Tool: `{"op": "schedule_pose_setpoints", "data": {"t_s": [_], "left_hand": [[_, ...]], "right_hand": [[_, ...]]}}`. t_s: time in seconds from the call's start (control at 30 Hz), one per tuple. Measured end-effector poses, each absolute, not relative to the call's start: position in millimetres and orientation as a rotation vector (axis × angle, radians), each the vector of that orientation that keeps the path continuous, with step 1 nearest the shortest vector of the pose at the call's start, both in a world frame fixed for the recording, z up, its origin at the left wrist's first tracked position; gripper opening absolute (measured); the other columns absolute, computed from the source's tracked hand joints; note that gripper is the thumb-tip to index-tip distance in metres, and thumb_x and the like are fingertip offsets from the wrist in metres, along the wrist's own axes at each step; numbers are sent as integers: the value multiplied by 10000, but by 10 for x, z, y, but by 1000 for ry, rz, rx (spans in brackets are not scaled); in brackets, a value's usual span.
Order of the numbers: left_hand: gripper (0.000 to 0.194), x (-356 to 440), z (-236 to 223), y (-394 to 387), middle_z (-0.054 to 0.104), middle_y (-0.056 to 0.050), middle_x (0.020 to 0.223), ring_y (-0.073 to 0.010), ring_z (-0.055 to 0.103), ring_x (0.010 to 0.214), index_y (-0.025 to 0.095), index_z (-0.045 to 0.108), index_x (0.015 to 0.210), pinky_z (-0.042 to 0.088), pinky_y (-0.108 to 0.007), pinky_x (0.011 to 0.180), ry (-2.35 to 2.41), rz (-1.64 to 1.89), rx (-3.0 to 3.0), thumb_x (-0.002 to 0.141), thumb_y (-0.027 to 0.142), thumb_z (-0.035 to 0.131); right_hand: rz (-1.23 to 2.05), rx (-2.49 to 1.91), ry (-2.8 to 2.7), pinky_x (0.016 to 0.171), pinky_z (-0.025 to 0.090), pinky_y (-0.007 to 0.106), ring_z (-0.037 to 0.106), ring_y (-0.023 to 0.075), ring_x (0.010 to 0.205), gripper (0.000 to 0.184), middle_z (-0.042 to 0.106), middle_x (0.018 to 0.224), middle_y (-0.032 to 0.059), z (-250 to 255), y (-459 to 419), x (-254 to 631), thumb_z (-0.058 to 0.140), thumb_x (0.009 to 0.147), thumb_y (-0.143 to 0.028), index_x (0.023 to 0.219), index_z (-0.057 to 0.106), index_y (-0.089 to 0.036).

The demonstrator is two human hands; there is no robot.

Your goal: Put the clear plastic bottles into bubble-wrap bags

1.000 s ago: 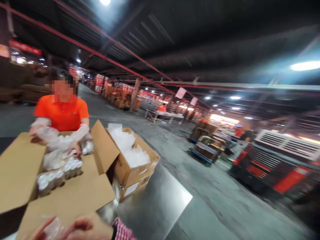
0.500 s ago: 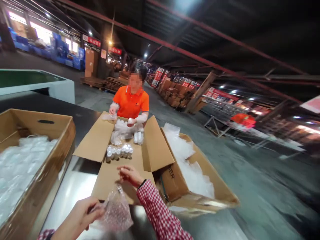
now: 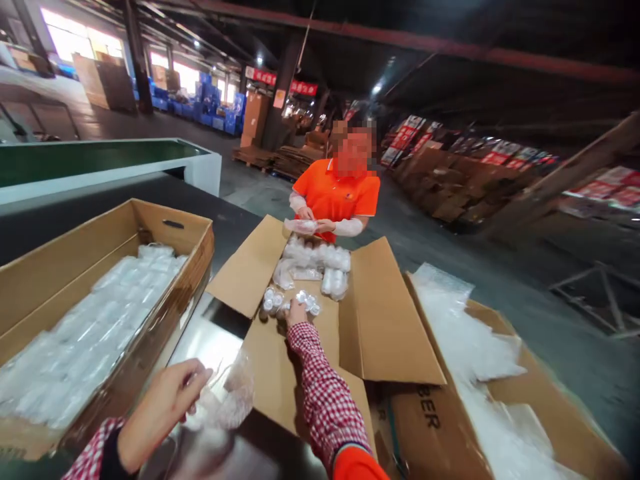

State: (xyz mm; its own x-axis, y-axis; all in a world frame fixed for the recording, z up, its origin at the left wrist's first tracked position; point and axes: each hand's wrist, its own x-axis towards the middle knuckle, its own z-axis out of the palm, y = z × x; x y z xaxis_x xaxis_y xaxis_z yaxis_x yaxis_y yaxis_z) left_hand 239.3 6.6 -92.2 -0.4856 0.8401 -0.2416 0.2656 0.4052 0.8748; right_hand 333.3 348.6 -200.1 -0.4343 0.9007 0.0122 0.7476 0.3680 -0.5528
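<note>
Warehouse floor stretched away under a dark roof, with stacked cartons at the far side and a steel-topped table [image 3: 210,340] close in.

At that table the person's right hand [image 3: 296,312] had reached forward into the open middle carton [image 3: 373,313] and lay on the near row of small white-capped bottles [image 3: 274,301]; the fingers were hidden behind the bottles, so whether they had closed on one could not be told. The left hand [image 3: 173,400] was pinched shut on the mouth of a clear plastic bag [image 3: 231,397], which hung slack over the table edge just beside the carton's near flap.

By the look of it, the step in hand was picking a bottle out of the row while the bag was held ready; the move after that would call for lifting one bottle clear of its neighbours and bringing it back to the bag's mouth.

Three cartons showed: the middle one with loose and bagged bottles, one on the left [image 3: 100,267] and one on the right [image 3: 500,400] holding clear bags. About seven bottles stood in the near row. Opposite, a co-worker in an orange shirt [image 3: 337,193] held one bagged bundle in both hands.
</note>
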Motion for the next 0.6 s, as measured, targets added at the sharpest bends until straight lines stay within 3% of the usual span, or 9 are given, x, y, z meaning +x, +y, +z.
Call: {"op": "schedule_pose_setpoints", "data": {"t_s": [0.1,0.23,0.43,0.6], "left_hand": [[400,2387,-862,72,535,11,580,-146,576,497,172,522,733,427,-215,478,1999,1071,948,865,530,401],[388,2450,-848,125,551,0,570,-156,575,493,163,550,776,427,-229,492,2038,1062,974,868,507,393],[352,2607,-800,170,531,5,545,-159,557,485,190,513,757,400,-231,483,2068,1128,1081,901,468,351],[388,2755,-772,91,503,0,546,-165,528,505,194,504,726,389,-250,505,2110,1226,1151,908,482,318]], "right_hand": [[763,-1321,-2230,892,438,430,567,272,1021,311,574,1080,182,-1818,3336,3570,517,839,-240,1105,548,-81],[943,-974,-2070,869,484,403,575,229,1027,426,546,1191,149,-1253,2844,3954,451,869,-343,1261,420,-178],[1224,-184,-2253,836,496,328,585,194,964,392,589,1130,93,-516,1860,4178,561,852,-267,1233,477,-225],[1228,-175,-2624,870,477,403,610,265,955,344,657,1056,79,-594,1531,4108,605,774,-260,1118,580,-254]]}}
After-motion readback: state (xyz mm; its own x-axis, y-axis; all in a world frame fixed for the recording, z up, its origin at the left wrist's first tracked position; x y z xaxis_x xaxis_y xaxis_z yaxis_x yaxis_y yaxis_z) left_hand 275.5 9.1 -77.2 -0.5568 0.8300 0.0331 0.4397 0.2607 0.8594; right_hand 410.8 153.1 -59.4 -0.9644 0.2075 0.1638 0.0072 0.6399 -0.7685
